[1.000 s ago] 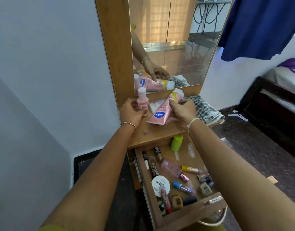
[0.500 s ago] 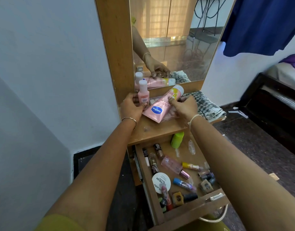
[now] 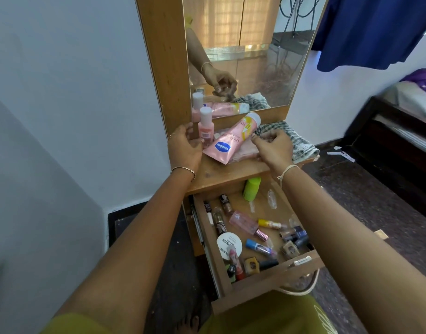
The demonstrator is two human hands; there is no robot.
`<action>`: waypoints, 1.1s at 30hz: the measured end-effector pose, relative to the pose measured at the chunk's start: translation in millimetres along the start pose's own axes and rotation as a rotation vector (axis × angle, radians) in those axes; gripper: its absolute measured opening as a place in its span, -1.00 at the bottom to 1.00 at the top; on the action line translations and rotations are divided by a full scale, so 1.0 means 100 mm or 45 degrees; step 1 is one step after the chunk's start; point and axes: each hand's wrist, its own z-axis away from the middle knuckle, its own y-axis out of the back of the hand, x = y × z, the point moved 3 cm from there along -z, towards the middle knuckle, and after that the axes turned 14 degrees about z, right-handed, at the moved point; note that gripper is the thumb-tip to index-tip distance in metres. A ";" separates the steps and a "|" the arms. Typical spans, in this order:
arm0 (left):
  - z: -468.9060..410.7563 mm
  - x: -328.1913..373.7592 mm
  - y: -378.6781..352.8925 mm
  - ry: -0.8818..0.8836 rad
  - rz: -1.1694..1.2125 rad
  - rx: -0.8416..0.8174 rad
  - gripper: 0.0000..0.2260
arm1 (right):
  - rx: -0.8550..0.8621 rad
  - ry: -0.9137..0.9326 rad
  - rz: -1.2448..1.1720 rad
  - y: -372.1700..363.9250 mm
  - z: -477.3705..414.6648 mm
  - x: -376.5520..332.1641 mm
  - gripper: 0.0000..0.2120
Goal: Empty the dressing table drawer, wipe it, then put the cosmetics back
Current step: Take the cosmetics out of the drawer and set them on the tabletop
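Emptying is at an early stage. Nearest you, below both wrists, the drawer point(image 3: 267, 283) holds most cosmetics point(image 3: 248, 222); wiping and restocking remain. On the tabletop point(image 3: 219, 174), your left hand point(image 3: 185, 148) curves its fingers point(image 3: 194, 141) at the base of the pink bottle point(image 3: 205, 127); pinching or merely touching cannot be told. Your right hand point(image 3: 273, 148) is loosely curled, empty, tips beside the Vaseline tube point(image 3: 231, 141). Beyond them lies the checked cloth point(image 3: 289, 138).
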 end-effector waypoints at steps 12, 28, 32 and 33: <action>1.22 -0.19 -0.08 -0.376 -0.043 -0.522 -0.91 | 0.121 -0.181 0.081 0.06 0.59 0.93 -0.91; 1.27 -0.61 -0.21 -0.208 -0.440 -0.644 -0.77 | -0.181 0.040 0.407 -0.33 0.46 1.02 -0.55; 1.29 -0.59 -0.21 -0.229 -0.472 -0.701 -0.70 | -0.262 0.133 0.393 -0.21 0.49 1.01 -0.61; 1.29 -0.59 -0.21 -0.233 -0.484 -0.722 -0.67 | -0.302 0.150 0.378 -0.19 0.50 1.02 -0.63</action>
